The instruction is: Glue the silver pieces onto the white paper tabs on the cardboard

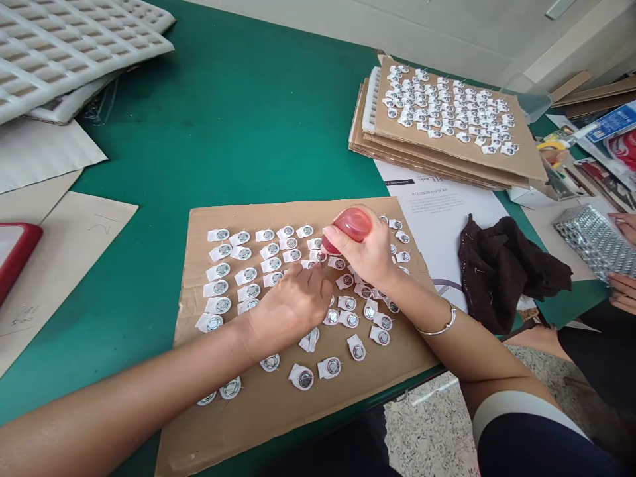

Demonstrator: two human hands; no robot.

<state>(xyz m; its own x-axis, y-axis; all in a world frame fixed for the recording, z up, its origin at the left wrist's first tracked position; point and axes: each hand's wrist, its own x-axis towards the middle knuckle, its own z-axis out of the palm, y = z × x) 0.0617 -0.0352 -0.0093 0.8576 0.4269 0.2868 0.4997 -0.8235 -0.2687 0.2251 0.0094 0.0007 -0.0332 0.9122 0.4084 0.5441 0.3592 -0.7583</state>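
The person's right hand (pixel 370 258) grasps a translucent red squeeze bulb (pixel 354 224), thumb pressed along its near side, its narrow end pointing toward 8 o'clock. Just beside it, also at 8 o'clock, the left hand (pixel 293 305) is bent over with fingers curled down; whether it pinches anything cannot be told, since its fingertips are hidden.

Around and beneath both hands lie small white pieces (pixel 302 377) with round, dark-marked discs, in loose rows on a cardboard sheet (pixel 228 437). A thin bracelet (pixel 440 324) circles the right wrist.

With the cardboard sheet as the clock's centre, printed paper (pixel 432 212) lies at 2 o'clock, and a dark brown cloth (pixel 497 265) just short of 3. Farther out that way, another person's hands (pixel 625 291) hold a silvery, bubbled packet (pixel 586 235). At 1 o'clock stands a cardboard stack (pixel 527 162) topped with more such pieces. White gridded trays (pixel 84 50) lie at 11 on the green table (pixel 223 119).
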